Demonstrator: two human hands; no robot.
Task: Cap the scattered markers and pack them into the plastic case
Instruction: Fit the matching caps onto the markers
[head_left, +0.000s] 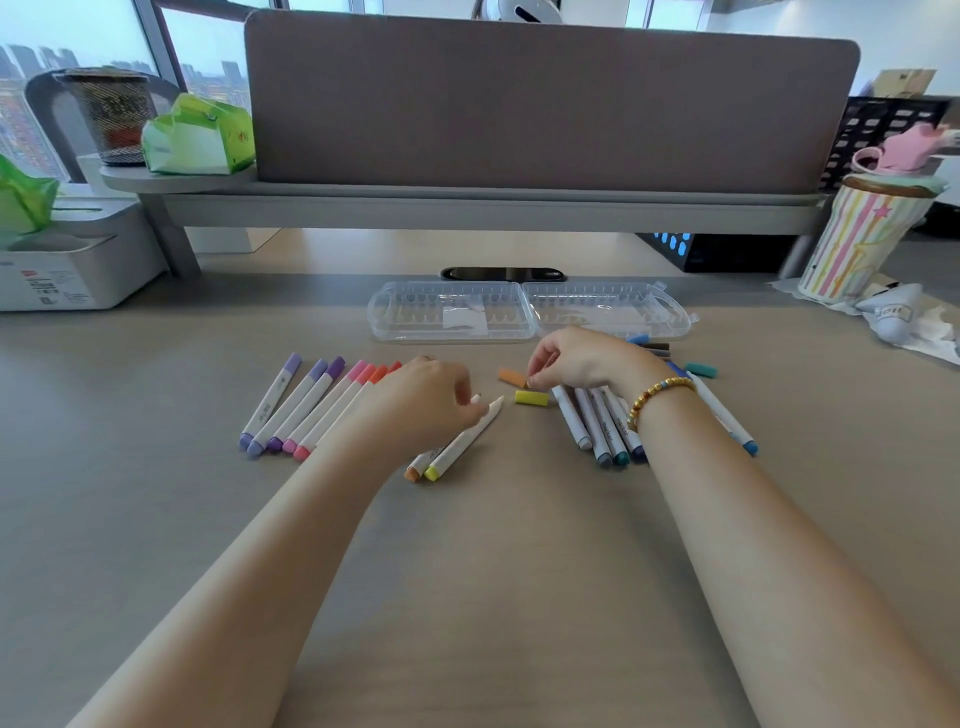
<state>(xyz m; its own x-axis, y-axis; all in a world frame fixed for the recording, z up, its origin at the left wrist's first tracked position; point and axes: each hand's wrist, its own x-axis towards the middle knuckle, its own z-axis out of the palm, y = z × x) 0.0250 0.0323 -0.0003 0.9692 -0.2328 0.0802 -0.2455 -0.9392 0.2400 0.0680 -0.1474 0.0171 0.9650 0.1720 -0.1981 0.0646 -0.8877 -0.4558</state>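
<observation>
An open clear plastic case (452, 332) lies at the back of the desk with nothing in it. Several capped purple, pink and orange markers (306, 405) lie in a row at the left. My left hand (426, 400) curls over two uncapped markers and pinches the orange-ended marker (415, 470); the yellow-ended marker (467, 436) lies beside it. My right hand (576, 364) pinches the end of an orange cap (511, 376) on the desk. A yellow cap (531, 398) lies just in front of it. Several uncapped grey, teal and blue markers (597, 423) lie under my right wrist.
A teal cap (702, 370) and a blue cap (638, 339) lie right of my hand. A striped bottle (852, 239) and crumpled tissue (904, 317) stand at the right, a white box (78, 265) at the left, a raised shelf with a panel (493, 202) behind.
</observation>
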